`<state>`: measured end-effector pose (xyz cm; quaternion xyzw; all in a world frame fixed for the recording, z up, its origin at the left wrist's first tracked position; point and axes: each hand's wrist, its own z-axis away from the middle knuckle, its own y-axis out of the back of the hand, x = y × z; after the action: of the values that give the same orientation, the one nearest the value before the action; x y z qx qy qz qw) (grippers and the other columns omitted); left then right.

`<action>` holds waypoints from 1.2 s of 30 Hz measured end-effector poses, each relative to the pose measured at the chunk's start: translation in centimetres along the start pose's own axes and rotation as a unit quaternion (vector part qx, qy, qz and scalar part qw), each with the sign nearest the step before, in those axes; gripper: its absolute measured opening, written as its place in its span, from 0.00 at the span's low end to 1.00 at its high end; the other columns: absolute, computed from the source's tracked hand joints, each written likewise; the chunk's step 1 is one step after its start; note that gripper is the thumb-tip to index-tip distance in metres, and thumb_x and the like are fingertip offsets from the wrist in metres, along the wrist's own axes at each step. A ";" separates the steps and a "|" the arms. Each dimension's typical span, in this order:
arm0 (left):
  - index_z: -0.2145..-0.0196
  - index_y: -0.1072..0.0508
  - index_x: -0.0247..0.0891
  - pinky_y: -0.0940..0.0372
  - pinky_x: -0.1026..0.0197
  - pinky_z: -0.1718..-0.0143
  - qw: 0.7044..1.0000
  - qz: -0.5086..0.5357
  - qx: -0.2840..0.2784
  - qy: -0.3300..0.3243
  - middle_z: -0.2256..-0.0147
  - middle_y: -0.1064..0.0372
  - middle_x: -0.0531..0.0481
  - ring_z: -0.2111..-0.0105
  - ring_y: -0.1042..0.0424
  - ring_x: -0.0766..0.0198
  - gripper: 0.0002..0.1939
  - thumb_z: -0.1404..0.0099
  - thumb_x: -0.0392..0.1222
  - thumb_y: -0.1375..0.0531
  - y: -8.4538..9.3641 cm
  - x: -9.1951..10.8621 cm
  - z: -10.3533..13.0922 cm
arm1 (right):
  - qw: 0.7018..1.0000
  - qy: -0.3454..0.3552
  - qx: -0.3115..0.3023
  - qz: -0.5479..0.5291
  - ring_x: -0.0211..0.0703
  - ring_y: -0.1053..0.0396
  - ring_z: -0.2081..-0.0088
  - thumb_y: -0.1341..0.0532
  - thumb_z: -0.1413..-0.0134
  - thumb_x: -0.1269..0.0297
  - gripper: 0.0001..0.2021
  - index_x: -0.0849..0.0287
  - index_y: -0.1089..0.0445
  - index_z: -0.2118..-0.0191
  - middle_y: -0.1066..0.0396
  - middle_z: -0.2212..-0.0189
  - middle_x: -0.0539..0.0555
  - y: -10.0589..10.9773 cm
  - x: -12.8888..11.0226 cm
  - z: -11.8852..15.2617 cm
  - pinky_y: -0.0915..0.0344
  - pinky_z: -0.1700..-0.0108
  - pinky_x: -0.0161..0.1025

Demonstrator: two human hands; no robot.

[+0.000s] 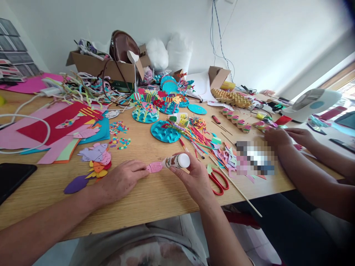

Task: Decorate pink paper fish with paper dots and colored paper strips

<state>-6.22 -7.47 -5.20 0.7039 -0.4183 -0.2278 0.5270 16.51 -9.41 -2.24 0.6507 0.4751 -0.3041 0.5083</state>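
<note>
The person's left hand [122,181] lies low over the table [119,210], its fingertips on the left end of a small pink paper fish [154,167]. These fingers are extended close together, but whether they pinch the fish or only press on it cannot be told. The fish lies flat on the wood between the two hands.

The right hand [194,179] grips a white glue bottle [177,161], fingers closed around it. The bottle is tilted, its white base toward the camera and its narrow end down at the right end of the fish.

Just right of this hand lie red-handled scissors [220,182] and a long wooden stick [238,190] that reaches past the table's front edge. Left of the fish is a pile of cut fish shapes [97,157] in lilac, pink, orange, yellow and purple, with small colored paper dots [119,142] behind it. Beyond the bottle stands a blue wavy-topped disc [165,132], near a spread of colorful paper strips [196,138]. A black phone [15,179] lies at the far left. On the right, another person's hands [280,138] work over colorful pieces.
</note>
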 end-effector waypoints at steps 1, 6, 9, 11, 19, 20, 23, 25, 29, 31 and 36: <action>0.58 0.30 0.37 0.36 0.57 0.58 1.000 0.002 -0.002 0.001 0.59 0.31 0.46 0.58 0.34 0.60 0.19 0.40 0.27 0.54 0.0 0.0 0.0 | 1.000 0.001 -0.006 -0.006 0.40 0.34 0.67 0.37 0.54 0.66 0.08 0.57 0.34 0.65 0.31 0.69 0.49 0.0 0.0 0.2 0.38 0.64 0.36; 0.59 0.30 0.36 0.36 0.57 0.58 1.000 0.000 0.001 -0.002 0.60 0.31 0.45 0.59 0.34 0.59 0.19 0.41 0.26 0.54 -0.1 0.0 0.0 | 1.000 -0.001 -0.001 -0.007 0.40 0.34 0.68 0.37 0.54 0.65 0.07 0.58 0.34 0.66 0.31 0.70 0.49 0.1 0.0 0.2 0.38 0.64 0.36; 0.58 0.30 0.37 0.36 0.57 0.58 1.000 -0.005 0.004 -0.002 0.60 0.31 0.45 0.59 0.34 0.60 0.19 0.40 0.26 0.54 -0.2 -0.1 0.0 | 1.000 -0.006 0.010 0.007 0.40 0.34 0.69 0.37 0.55 0.65 0.08 0.57 0.34 0.67 0.31 0.71 0.49 0.2 -0.1 0.1 0.38 0.65 0.36; 0.58 0.30 0.37 0.36 0.58 0.58 1.000 -0.004 0.001 -0.001 0.60 0.32 0.46 0.59 0.34 0.60 0.19 0.40 0.26 0.54 -0.2 -0.1 0.0 | 1.000 -0.002 0.002 0.002 0.40 0.33 0.68 0.37 0.55 0.66 0.08 0.57 0.34 0.66 0.30 0.70 0.49 0.3 -0.1 0.1 0.38 0.64 0.36; 0.58 0.30 0.38 0.36 0.58 0.57 1.000 -0.002 -0.003 0.003 0.60 0.31 0.46 0.58 0.34 0.60 0.20 0.41 0.26 0.54 -0.1 -0.1 0.0 | 1.000 -0.005 -0.002 0.011 0.41 0.33 0.68 0.37 0.55 0.66 0.07 0.57 0.33 0.67 0.30 0.71 0.50 0.4 -0.4 0.3 0.38 0.64 0.37; 0.58 0.30 0.38 0.36 0.58 0.57 1.000 -0.001 -0.004 0.005 0.60 0.32 0.46 0.59 0.34 0.61 0.19 0.41 0.26 0.54 -0.1 -0.1 0.0 | 1.000 -0.002 -0.010 0.011 0.41 0.33 0.67 0.37 0.54 0.65 0.07 0.57 0.33 0.66 0.30 0.70 0.50 0.4 -0.4 0.3 0.38 0.64 0.37; 0.58 0.30 0.37 0.35 0.58 0.58 1.000 0.004 -0.003 0.009 0.60 0.32 0.46 0.59 0.34 0.60 0.19 0.41 0.27 0.54 0.0 0.0 0.0 | 0.999 0.008 -0.036 0.005 0.41 0.33 0.67 0.37 0.54 0.64 0.08 0.58 0.33 0.65 0.30 0.69 0.50 0.0 -0.5 0.3 0.38 0.64 0.37; 0.58 0.29 0.36 0.35 0.57 0.58 1.000 0.006 -0.002 0.007 0.61 0.31 0.45 0.59 0.34 0.60 0.19 0.41 0.27 0.54 0.1 0.1 -0.1 | 0.999 0.008 -0.034 0.000 0.41 0.34 0.67 0.38 0.53 0.64 0.08 0.58 0.33 0.65 0.30 0.70 0.50 -0.2 -0.5 0.3 0.38 0.64 0.36; 0.58 0.29 0.36 0.35 0.57 0.58 1.000 0.018 0.002 0.011 0.60 0.31 0.45 0.59 0.34 0.60 0.19 0.40 0.27 0.55 0.0 0.0 -0.1 | 0.999 0.008 -0.036 0.007 0.41 0.34 0.66 0.37 0.53 0.64 0.08 0.58 0.33 0.65 0.30 0.69 0.51 -0.5 -0.4 0.4 0.38 0.63 0.37; 0.58 0.30 0.37 0.36 0.57 0.57 0.999 0.028 0.006 0.014 0.59 0.31 0.45 0.58 0.34 0.61 0.19 0.40 0.28 0.55 0.0 0.0 0.0 | 0.999 0.010 -0.047 0.004 0.41 0.34 0.66 0.37 0.54 0.64 0.09 0.58 0.33 0.64 0.30 0.69 0.51 -0.8 -0.5 0.4 0.38 0.64 0.37; 0.56 0.31 0.37 0.36 0.58 0.56 0.999 0.035 0.001 0.018 0.58 0.32 0.46 0.58 0.34 0.62 0.18 0.39 0.28 0.55 -0.1 0.0 0.0 | 0.999 0.019 -0.041 0.001 0.41 0.33 0.67 0.37 0.54 0.64 0.08 0.57 0.33 0.65 0.30 0.69 0.50 -1.8 -0.4 -0.6 0.37 0.64 0.36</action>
<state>-6.21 -7.44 -5.32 0.6930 -0.4336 -0.1964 0.5415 14.62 -8.96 -2.35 0.6356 0.4957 -0.2720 0.5257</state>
